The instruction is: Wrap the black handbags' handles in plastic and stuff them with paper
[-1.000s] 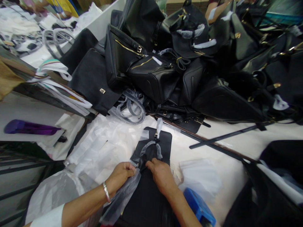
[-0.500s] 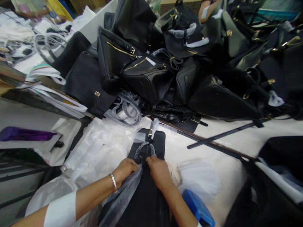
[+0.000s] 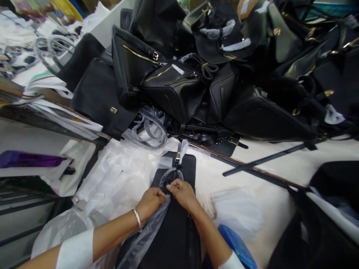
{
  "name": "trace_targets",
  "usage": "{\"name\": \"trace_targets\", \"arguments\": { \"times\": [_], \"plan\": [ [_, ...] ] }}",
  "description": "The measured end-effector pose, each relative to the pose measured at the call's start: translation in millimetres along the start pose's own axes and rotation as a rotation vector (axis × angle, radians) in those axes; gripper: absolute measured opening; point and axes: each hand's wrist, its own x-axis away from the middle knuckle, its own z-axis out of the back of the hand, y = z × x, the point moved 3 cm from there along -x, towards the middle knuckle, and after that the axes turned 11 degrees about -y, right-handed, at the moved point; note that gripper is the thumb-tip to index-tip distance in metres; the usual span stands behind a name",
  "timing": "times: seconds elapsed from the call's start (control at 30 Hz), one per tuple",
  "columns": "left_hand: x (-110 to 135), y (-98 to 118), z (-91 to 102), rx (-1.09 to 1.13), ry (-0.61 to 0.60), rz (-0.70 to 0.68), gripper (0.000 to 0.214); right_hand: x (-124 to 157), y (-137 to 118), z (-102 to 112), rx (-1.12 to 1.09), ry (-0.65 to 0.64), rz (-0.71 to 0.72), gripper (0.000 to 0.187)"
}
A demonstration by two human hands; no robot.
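A black bag [image 3: 175,235] lies lengthwise under my hands. At its far end are a plastic-wrapped loop handle [image 3: 163,177] and a small strap with a gold buckle [image 3: 178,156]. My left hand [image 3: 152,203] is closed, thumb and fingers pinching the upper end of a strap in clear plastic [image 3: 151,233] that trails down the bag's left side. My right hand [image 3: 183,192] is closed in a pinch beside the left fingertips, at the base of the loop. What lies between its fingertips is too small to make out.
Black bags [image 3: 174,89] with gold zips and buckles are heaped along the far side. Crumpled white wrapping [image 3: 114,175] spreads at the left, and a white sheet stack [image 3: 237,213] and blue object [image 3: 237,244] lie right. A black strip [image 3: 260,160] crosses the table. Another person's arm [image 3: 246,8] shows behind the heap.
My right hand has moved left and slightly away from me, its fingertips now beside the left leg of the loop. My left hand has shifted slightly right, still pinching. The bag stays in place.
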Motion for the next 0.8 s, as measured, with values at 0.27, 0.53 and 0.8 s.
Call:
{"name": "trace_targets", "arguments": {
  "times": [0.27, 0.53, 0.8],
  "plan": [
    [-3, -1, 5.6, -0.001, 0.008, 0.010, 0.003, 15, 7, -18, -0.104, -0.100, -0.116, 0.018],
    [-1, 2, 4.9, -0.026, -0.016, -0.004, 0.005, -8, -4, 2, -0.052, -0.087, -0.142, 0.029],
    [-6, -5, 12.4, -0.020, 0.010, 0.023, 0.007, -5, -5, -15, 0.011, -0.295, -0.195, 0.023]
  ]
}}
